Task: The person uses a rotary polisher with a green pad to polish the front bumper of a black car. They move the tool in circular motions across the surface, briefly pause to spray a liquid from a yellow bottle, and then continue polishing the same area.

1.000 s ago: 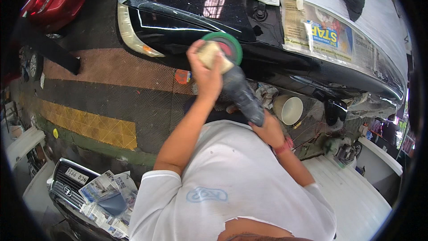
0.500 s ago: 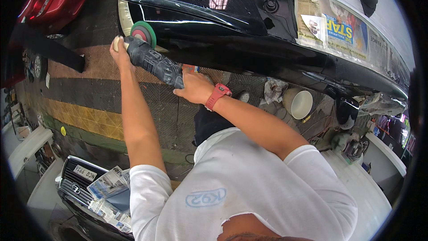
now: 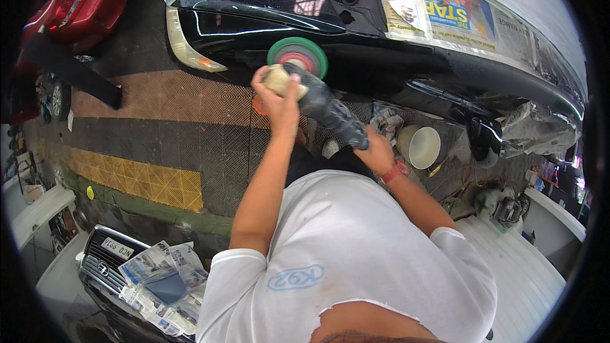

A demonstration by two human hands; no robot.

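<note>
A dark car polisher (image 3: 327,105) with a green-rimmed round pad (image 3: 318,51) stretches between my two hands. Its pad lies against the glossy black side panel of a car (image 3: 381,67), below the fender line. Round the pale wrapped front handle (image 3: 277,81), close to the pad, my left hand (image 3: 279,98) is closed. My right hand (image 3: 379,151), with a red watch at its wrist, grips the rear end of the polisher's body. The pad's contact face is hidden against the panel.
Newspaper masking (image 3: 457,16) covers the car's upper part. A headlight (image 3: 187,51) marks its front corner. A whitish bucket (image 3: 420,146) stands on the floor beside it. Behind me sits another dark car with newspapers (image 3: 159,273) on it; a red car (image 3: 95,6) is at far left.
The polisher has moved right along the car, from near the headlight to the side panel. Both hands went with it, still gripping, and my right hand is lower and nearer my body.
</note>
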